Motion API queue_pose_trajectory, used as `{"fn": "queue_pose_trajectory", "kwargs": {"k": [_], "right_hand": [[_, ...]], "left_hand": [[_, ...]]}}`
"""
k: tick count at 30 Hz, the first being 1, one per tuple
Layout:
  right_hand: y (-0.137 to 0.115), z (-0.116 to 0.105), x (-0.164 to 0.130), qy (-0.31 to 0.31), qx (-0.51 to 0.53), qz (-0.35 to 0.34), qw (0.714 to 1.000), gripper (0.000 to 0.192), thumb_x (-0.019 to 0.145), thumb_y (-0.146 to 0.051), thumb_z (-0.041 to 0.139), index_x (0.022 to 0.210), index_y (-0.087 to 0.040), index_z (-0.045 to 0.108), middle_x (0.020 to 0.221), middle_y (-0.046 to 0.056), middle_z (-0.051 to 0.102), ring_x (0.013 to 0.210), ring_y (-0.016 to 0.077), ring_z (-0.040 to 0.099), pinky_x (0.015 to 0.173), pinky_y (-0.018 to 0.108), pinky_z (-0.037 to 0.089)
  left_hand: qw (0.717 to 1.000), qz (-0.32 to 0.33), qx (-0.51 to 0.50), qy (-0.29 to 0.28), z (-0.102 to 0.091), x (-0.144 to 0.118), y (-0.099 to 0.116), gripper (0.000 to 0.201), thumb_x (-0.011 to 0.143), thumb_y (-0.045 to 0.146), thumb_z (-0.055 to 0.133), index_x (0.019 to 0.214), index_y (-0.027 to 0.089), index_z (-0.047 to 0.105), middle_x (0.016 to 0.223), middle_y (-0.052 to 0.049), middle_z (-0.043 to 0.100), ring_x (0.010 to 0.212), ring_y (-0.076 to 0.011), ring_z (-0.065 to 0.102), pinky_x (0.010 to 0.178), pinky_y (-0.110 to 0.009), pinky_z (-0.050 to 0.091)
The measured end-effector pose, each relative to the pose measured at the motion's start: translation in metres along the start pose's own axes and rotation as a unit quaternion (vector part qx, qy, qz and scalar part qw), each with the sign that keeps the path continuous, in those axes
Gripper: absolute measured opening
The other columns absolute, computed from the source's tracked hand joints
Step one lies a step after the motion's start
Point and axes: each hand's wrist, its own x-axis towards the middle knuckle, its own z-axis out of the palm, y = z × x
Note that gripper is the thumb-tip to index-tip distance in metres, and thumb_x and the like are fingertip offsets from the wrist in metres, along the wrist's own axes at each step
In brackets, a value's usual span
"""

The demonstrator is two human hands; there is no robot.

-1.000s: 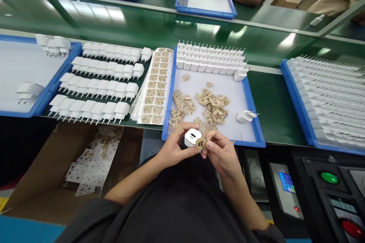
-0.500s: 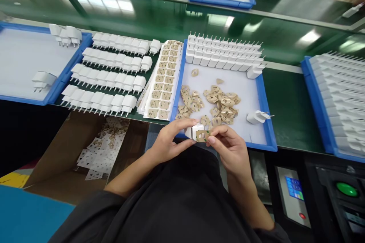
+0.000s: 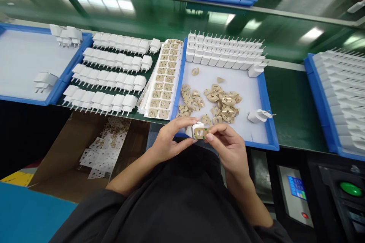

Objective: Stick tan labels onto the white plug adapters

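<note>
Between the two hands, over the near rim of the blue tray (image 3: 265, 98), a white charger plug (image 3: 194, 128) is pinched in the left hand (image 3: 168, 142), fingers closed on its sides. A tan sticker (image 3: 202, 133) is pressed on by the right hand (image 3: 228, 148). The plug is judged light, rigid and smooth, best held by its flat sides; the sticker flimsy and tacky. Beyond the grip, loose stickers (image 3: 219, 100) and a stray plug (image 3: 258, 115) are scattered; nothing is seen in the way.

your long green workbench (image 3: 285, 95) carries blue plastic trays (image 3: 264, 98), rows of white plug adapters (image 3: 108, 79) lying directly on it, and a white sheet of tan stickers (image 3: 164, 79) between them.
</note>
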Motion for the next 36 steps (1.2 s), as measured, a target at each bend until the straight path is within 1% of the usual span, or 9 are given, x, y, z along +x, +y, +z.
{"fn": "queue_pose_trajectory", "kwargs": {"k": [10, 14, 18, 23, 30, 36], "right_hand": [[-0.002, 0.001, -0.003, 0.012, -0.025, -0.01, 1.0, 0.01, 0.088, -0.032, 0.075, 0.087, -0.024, 0.07, 0.081, 0.0, 0.071, 0.074, 0.0159, 0.068, 0.072, 0.028, 0.057], [-0.003, 0.003, -0.005, 0.028, -0.047, -0.017, 0.998, 0.009, 0.089, -0.032, 0.075, 0.087, -0.024, 0.071, 0.081, 0.001, 0.072, 0.075, 0.0168, 0.069, 0.073, 0.029, 0.057], [-0.003, 0.006, -0.005, 0.029, -0.045, -0.033, 0.998, 0.007, 0.088, -0.03, 0.076, 0.089, -0.025, 0.07, 0.081, 0.0, 0.072, 0.074, 0.0159, 0.069, 0.071, 0.028, 0.057], [-0.005, 0.009, -0.003, 0.057, -0.073, -0.034, 0.995, 0.01, 0.088, -0.03, 0.075, 0.084, -0.023, 0.069, 0.078, 0.0, 0.071, 0.07, 0.0157, 0.068, 0.068, 0.028, 0.057], [-0.005, 0.011, -0.001, 0.066, -0.092, -0.047, 0.993, 0.01, 0.089, -0.028, 0.074, 0.083, -0.023, 0.069, 0.077, -0.001, 0.071, 0.071, 0.0141, 0.067, 0.068, 0.026, 0.056], [-0.006, 0.012, 0.0, 0.069, -0.103, -0.039, 0.992, 0.013, 0.09, -0.03, 0.073, 0.081, -0.022, 0.067, 0.075, -0.001, 0.069, 0.066, 0.0136, 0.064, 0.064, 0.026, 0.055]], "left_hand": [[1.0, 0.004, 0.006, 0.005, 0.001, 0.0, 0.0, 0.045, 0.087, 0.018, 0.076, 0.128, 0.019, 0.06, 0.125, -0.013, 0.073, 0.12, -0.0227, 0.069, 0.106, -0.038, 0.055], [1.0, 0.004, 0.012, 0.006, 0.002, 0.001, 0.001, 0.044, 0.087, 0.019, 0.076, 0.128, 0.021, 0.059, 0.125, -0.013, 0.073, 0.119, -0.0242, 0.069, 0.105, -0.041, 0.056], [1.0, 0.005, 0.012, 0.013, 0.004, 0.001, 0.001, 0.044, 0.086, 0.018, 0.077, 0.127, 0.021, 0.06, 0.124, -0.013, 0.073, 0.118, -0.0243, 0.07, 0.105, -0.041, 0.056], [1.0, 0.013, 0.014, 0.02, 0.005, 0.0, 0.0, 0.044, 0.086, 0.018, 0.077, 0.126, 0.021, 0.06, 0.124, -0.013, 0.073, 0.118, -0.0248, 0.07, 0.104, -0.042, 0.055], [0.999, 0.019, 0.029, 0.029, 0.005, 0.001, 0.001, 0.042, 0.085, 0.017, 0.077, 0.124, 0.021, 0.061, 0.121, -0.013, 0.074, 0.115, -0.0243, 0.07, 0.102, -0.041, 0.057], [0.997, 0.042, 0.05, 0.046, 0.007, 0.002, 0.0, 0.038, 0.085, 0.017, 0.076, 0.12, 0.021, 0.061, 0.118, -0.013, 0.074, 0.112, -0.0251, 0.071, 0.099, -0.044, 0.057]]}}
